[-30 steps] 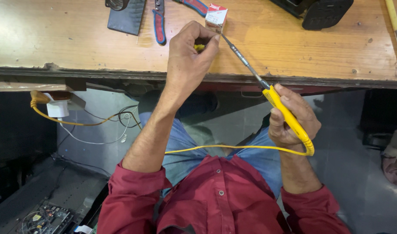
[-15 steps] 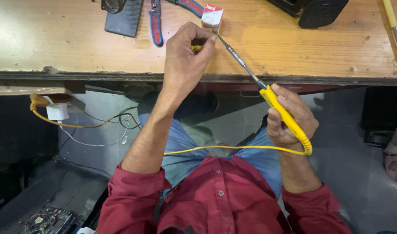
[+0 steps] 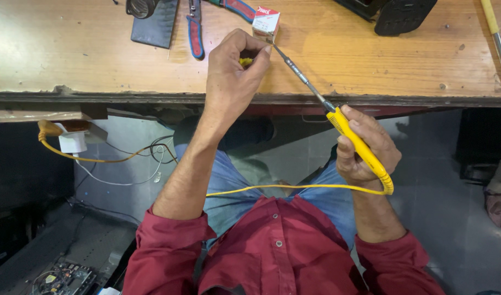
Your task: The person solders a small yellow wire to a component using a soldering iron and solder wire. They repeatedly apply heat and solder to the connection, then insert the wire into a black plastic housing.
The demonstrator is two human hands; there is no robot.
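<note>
Soldering iron (yellow handle) in right hand, left hand pinching small yellow part

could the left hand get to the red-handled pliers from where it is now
Probably yes. The left hand rests on the bench close beside the pliers, with only bare wood between them. But its fingers pinch a small yellow part, so it would have to let go first.

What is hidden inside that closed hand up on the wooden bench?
The left hand pinches something small and yellow; only a sliver shows between thumb and fingers, the rest is covered. The soldering iron, held by the right hand, points its tip there.
</note>
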